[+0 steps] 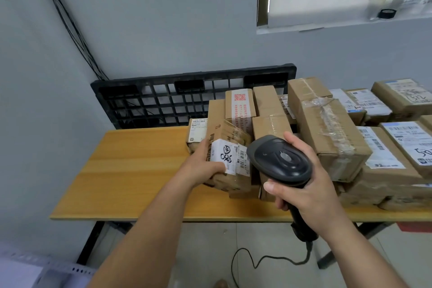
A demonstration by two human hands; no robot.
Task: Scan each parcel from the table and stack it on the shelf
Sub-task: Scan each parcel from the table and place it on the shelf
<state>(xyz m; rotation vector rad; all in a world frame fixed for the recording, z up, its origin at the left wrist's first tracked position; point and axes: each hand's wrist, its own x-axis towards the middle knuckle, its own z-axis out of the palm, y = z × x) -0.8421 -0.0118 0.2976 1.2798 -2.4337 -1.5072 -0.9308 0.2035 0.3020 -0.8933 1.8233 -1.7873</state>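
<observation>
A labelled parcel (231,163) was held at the desk (131,170) by the left grip (202,162); a scanner (280,159) just beside it was clasped by the right grip (308,194).

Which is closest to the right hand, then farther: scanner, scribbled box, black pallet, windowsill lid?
1. scanner, in the right hand.
2. scribbled box, just left, held by the left hand.
3. black pallet, behind the table.
4. windowsill lid, upper right.
</observation>
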